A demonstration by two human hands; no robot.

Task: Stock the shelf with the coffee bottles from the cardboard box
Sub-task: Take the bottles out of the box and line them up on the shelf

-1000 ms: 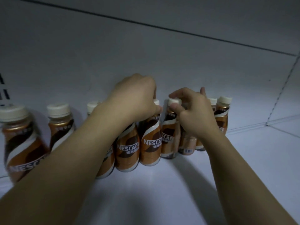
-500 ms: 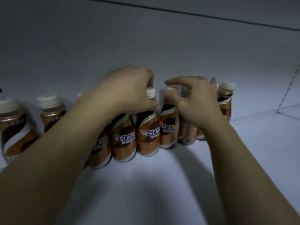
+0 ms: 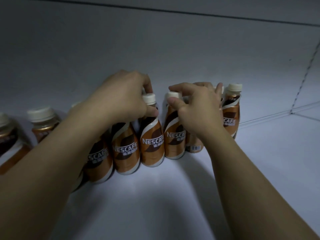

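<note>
Several brown Nescafé coffee bottles with cream caps stand in a row at the back of the white shelf [image 3: 155, 196]. My left hand [image 3: 121, 97] is curled over the tops of the middle bottles, its thumb against the neck of one bottle [image 3: 152, 144]. My right hand [image 3: 199, 110] pinches the cap of the neighbouring bottle [image 3: 174, 141] between thumb and forefinger, its other fingers resting on the bottles behind. One more bottle [image 3: 231, 116] stands just right of that hand. The cardboard box is out of view.
Two further bottles [image 3: 43, 122] [image 3: 8, 141] stand apart at the far left. The shelf's back panel [image 3: 155, 49] rises right behind the row. Bare shelf surface stretches in front of the bottles and to the right, up to a seam [image 3: 292, 112].
Both hands have stayed on the bottle tops. My right forefinger has come forward over the cap it pinches. The view has shifted a little, so the row sits lower and more to the right.
</note>
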